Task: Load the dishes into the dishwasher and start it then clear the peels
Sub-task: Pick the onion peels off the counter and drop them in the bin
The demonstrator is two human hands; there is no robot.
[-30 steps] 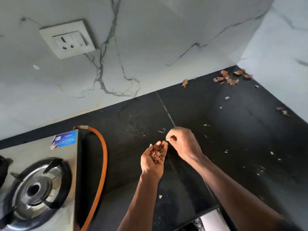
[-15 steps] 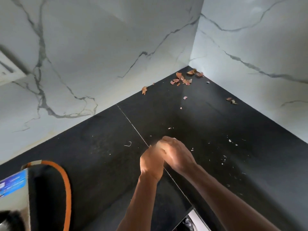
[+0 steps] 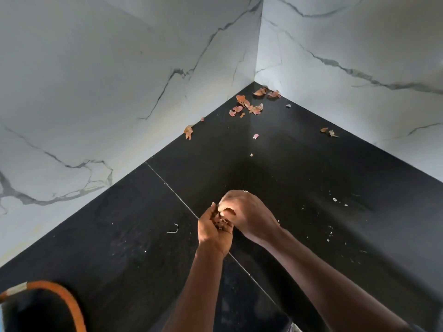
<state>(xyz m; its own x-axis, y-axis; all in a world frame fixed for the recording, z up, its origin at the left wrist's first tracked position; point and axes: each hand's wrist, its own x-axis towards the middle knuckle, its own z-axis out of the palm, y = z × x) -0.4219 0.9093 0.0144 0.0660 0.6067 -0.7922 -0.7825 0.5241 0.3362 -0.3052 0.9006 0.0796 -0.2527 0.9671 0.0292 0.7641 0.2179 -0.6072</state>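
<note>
While two hands (image 3: 230,219) meet, peels (image 3: 221,224) cupped

Left hand (image 3: 214,232) cups peels (image 3: 221,223) — right hand (image 3: 249,216) touching it.

countertop (image 3: 148,236): black | peels (image 3: 247,105): scattered near corner | orange hose (image 3: 72,305): front-left

Both of the person's forearms are bare from wrist to the bottom edge of the view, with no sleeves showing. The left hand (image 3: 214,232) and the right hand (image 3: 249,215) carry no gloves, rings, bracelets or watch. The fingers (image 3: 225,207) are bare as well, with short nails where they show.
</note>
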